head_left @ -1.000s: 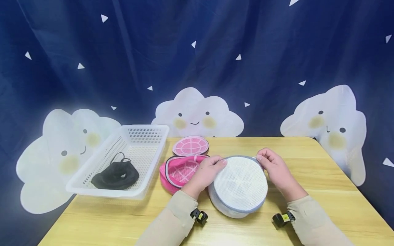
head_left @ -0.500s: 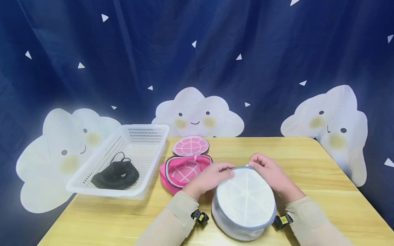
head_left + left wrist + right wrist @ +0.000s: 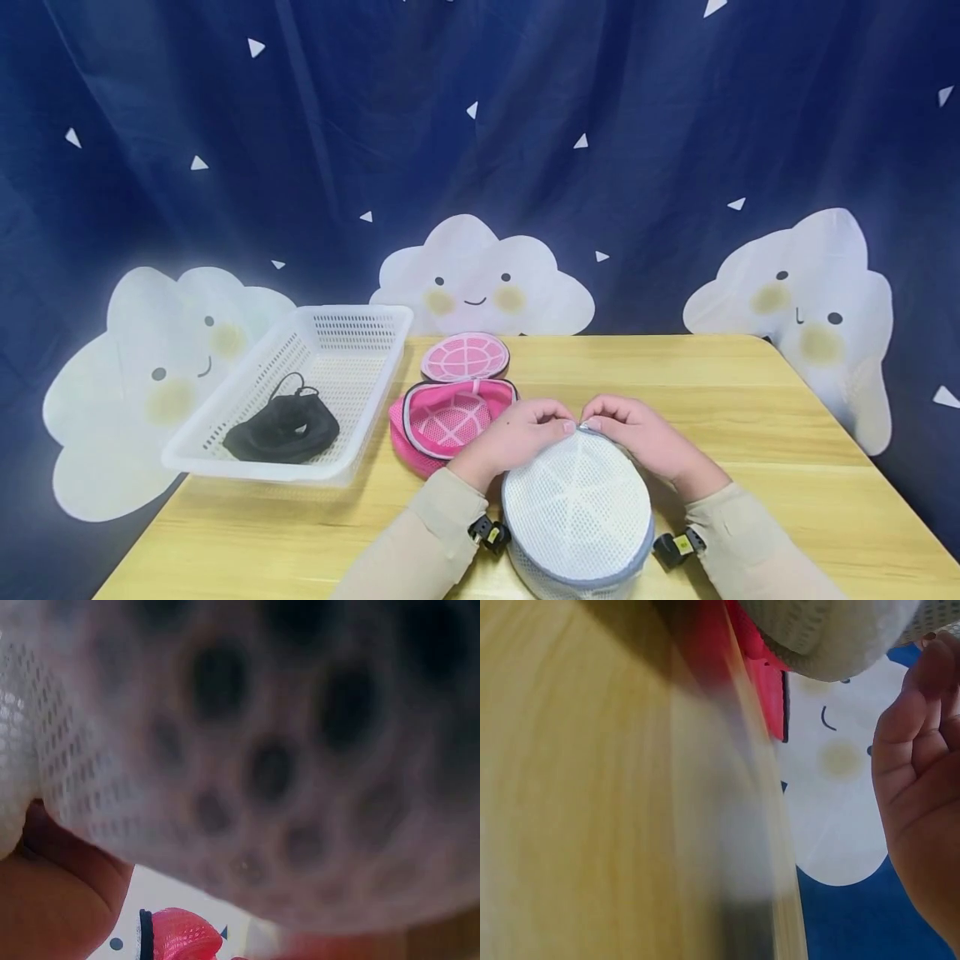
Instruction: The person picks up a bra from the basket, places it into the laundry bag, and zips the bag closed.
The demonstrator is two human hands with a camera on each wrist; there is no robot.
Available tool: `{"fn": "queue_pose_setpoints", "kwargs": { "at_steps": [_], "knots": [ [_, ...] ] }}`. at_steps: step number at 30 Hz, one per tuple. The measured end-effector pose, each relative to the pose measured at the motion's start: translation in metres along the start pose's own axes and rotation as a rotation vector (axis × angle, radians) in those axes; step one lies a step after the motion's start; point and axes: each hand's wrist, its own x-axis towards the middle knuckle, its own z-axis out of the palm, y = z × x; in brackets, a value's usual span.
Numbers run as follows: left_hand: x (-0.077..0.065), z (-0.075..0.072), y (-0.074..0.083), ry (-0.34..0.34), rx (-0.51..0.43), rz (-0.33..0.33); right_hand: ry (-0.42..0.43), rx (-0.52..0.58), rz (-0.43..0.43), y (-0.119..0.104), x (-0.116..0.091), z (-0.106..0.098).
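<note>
A round white mesh laundry bag with a grey-blue zipped rim stands on the table, its flat top tilted towards me. At the far edge of that rim my left hand pinches the bag, thumb on top. Right beside it, my right hand pinches the rim at the zipper; the pull itself is mostly hidden by the fingers. Blurred white mesh fills most of the left wrist view, with part of the left hand at lower left. In the right wrist view the right hand's fingers are curled near the bag.
An unzipped pink mesh bag lies just left of the white one, its oval lid folded back. Further left, a white plastic basket holds a black drawstring pouch. A dark blue curtain hangs behind the wooden table.
The right hand has moved left along the rim towards the left hand, which has shifted slightly right and nearer. The white bag has come nearer to me, its top turning.
</note>
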Motion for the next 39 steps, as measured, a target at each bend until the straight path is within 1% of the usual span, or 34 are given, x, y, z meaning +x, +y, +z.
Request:
{"fn": "queue_pose_setpoints", "kwargs": {
  "at_steps": [4, 7, 10, 13, 15, 21, 23, 27, 31, 36, 39],
  "knots": [
    [0.001, 0.0, -0.001, 0.069, 0.004, -0.01, 0.061, -0.038, 0.017, 0.001, 0.002, 0.0],
    [0.002, -0.001, -0.002, 0.13, 0.014, -0.038, 0.124, -0.062, 0.02, 0.0, 0.003, 0.0],
    [0.002, -0.002, -0.003, 0.189, 0.007, -0.066, 0.179, -0.05, 0.016, 0.0, 0.002, -0.001],
    [0.002, -0.003, -0.004, 0.237, -0.027, -0.079, 0.214, -0.025, 0.012, -0.001, 0.002, -0.001],
    [0.002, -0.003, -0.004, 0.254, -0.043, -0.082, 0.228, -0.018, 0.013, -0.001, 0.001, -0.001],
    [0.003, -0.005, -0.004, 0.259, -0.051, -0.099, 0.235, -0.015, 0.017, -0.003, 0.002, -0.003],
    [0.003, -0.006, -0.005, 0.276, -0.042, -0.104, 0.256, -0.035, 0.014, -0.003, 0.002, -0.004],
    [0.003, -0.009, -0.004, 0.318, -0.055, -0.12, 0.293, -0.065, 0.003, -0.003, 0.001, -0.007],
    [0.003, -0.01, -0.004, 0.339, -0.08, -0.135, 0.299, -0.079, 0.002, -0.002, 0.001, -0.008],
    [0.004, -0.01, -0.004, 0.383, -0.051, -0.131, 0.312, -0.114, -0.008, 0.001, 0.002, -0.01],
    [0.004, -0.01, -0.003, 0.407, -0.037, -0.123, 0.312, -0.114, -0.015, 0.002, 0.003, -0.011]
  ]
}}
